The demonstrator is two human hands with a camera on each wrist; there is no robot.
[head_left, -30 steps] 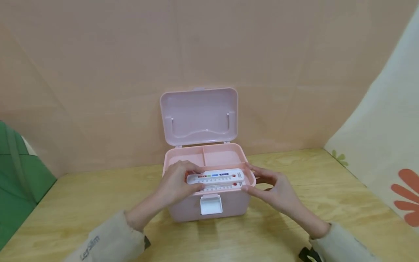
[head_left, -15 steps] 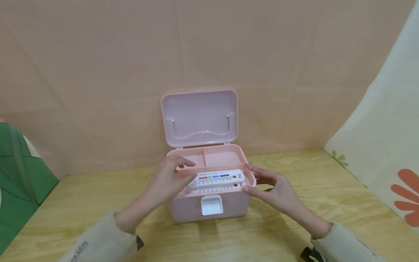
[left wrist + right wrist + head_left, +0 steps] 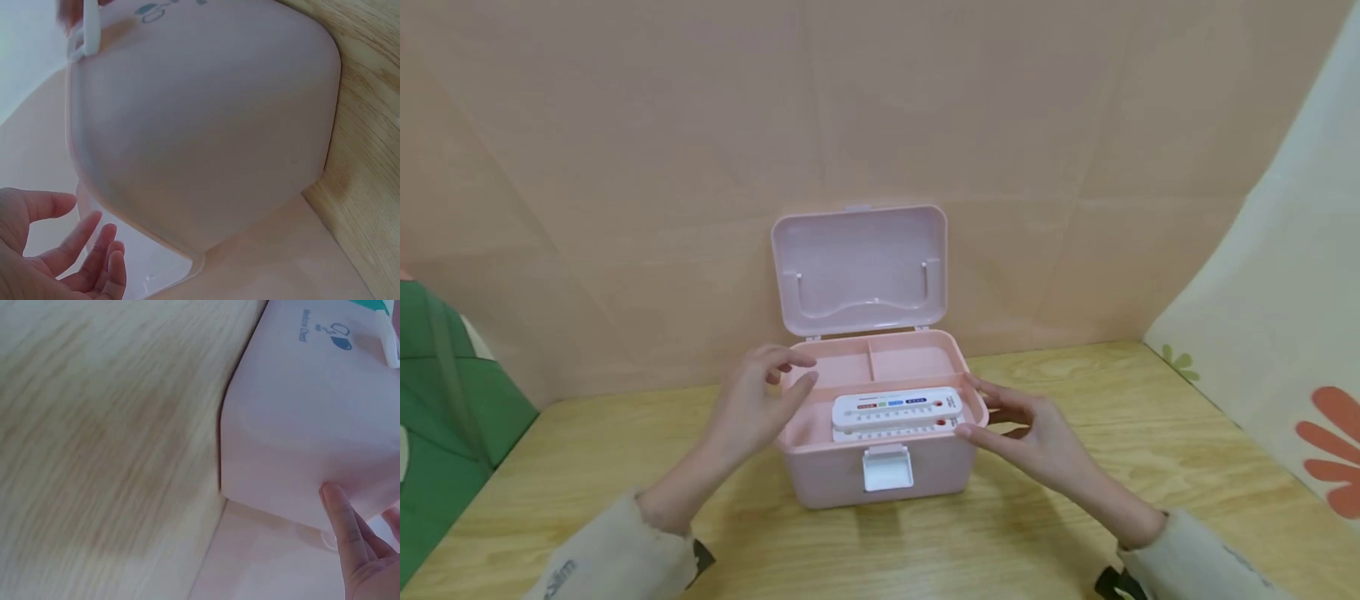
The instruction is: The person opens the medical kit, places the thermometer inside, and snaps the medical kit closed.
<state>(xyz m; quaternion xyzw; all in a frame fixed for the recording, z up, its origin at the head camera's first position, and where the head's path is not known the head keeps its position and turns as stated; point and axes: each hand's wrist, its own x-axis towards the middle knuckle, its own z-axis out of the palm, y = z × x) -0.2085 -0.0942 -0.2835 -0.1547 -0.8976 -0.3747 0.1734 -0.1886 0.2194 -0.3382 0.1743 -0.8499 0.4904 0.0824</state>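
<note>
A pink medicine box (image 3: 880, 475) stands on the table with its lid (image 3: 861, 262) raised. In its tray's front compartment lie two white thermometers (image 3: 895, 407), one behind the other, with scales and red dots. My left hand (image 3: 760, 400) hovers at the tray's left edge, thumb and fingers apart, holding nothing. In the left wrist view its fingers (image 3: 87, 250) stand clear of the box wall. My right hand (image 3: 1037, 425) grips the right rim of the box, its thumb near the thermometers' right end. The right wrist view has a finger (image 3: 337, 512) pressing the outer side wall.
Two rear tray compartments (image 3: 913, 360) lie behind the thermometers. A white latch (image 3: 887, 471) hangs on the box front. Behind the wooden table (image 3: 625, 433) rises a beige cloth backdrop (image 3: 662, 208). Green fabric (image 3: 445, 417) borders the left side.
My left hand has let go of the thermometers and drawn back to the left, leaving them in the tray. My right hand keeps its place on the rim.
</note>
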